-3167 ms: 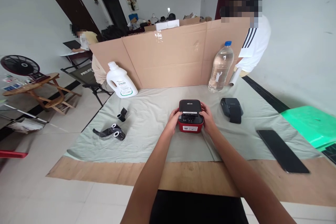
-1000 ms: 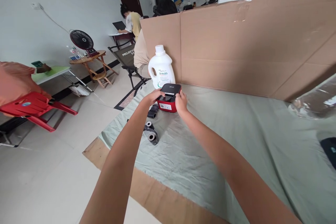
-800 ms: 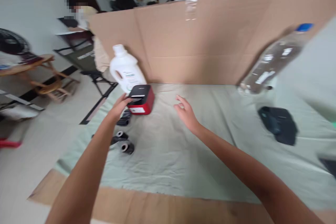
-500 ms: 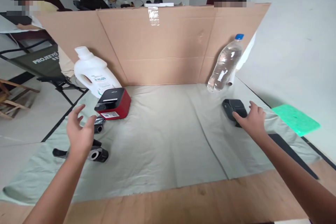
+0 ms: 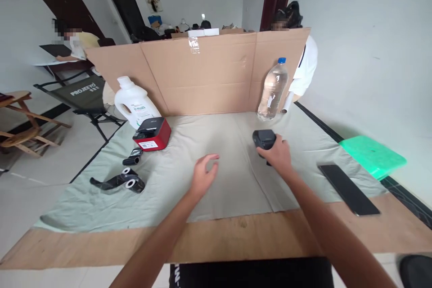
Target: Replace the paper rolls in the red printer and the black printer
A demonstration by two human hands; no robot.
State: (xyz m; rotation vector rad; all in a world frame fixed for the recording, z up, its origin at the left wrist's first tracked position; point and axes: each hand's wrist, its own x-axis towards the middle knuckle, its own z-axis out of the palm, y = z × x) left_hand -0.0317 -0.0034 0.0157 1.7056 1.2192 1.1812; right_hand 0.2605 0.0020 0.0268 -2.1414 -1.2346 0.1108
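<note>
My right hand (image 5: 279,154) is closed around the near right side of a small black boxy device (image 5: 265,137), with thumb and fingers on opposite edges. The hand hides part of the device, and I cannot tell whether it is lifted off the cloth. Over the middle of the cloth my left hand (image 5: 204,174) is open and holds nothing, its thumb and fingers apart in a curve. A red-and-black label printer (image 5: 162,136) sits at the left, just in front of a white detergent bottle (image 5: 135,105). Nearer me lie a black roll (image 5: 134,156) and black ribbon rolls (image 5: 133,183).
A cardboard screen (image 5: 209,76) stands along the back, with a large water bottle (image 5: 272,92) leaning there. A black flat tablet-like slab (image 5: 349,189) lies at the right edge, beside a green stool (image 5: 373,155). People sit beyond the screen and at the far left.
The label printer has gone from the table's middle to the left and been released. My right hand has moved right and taken hold of the black device; my left hand has returned to the middle.
</note>
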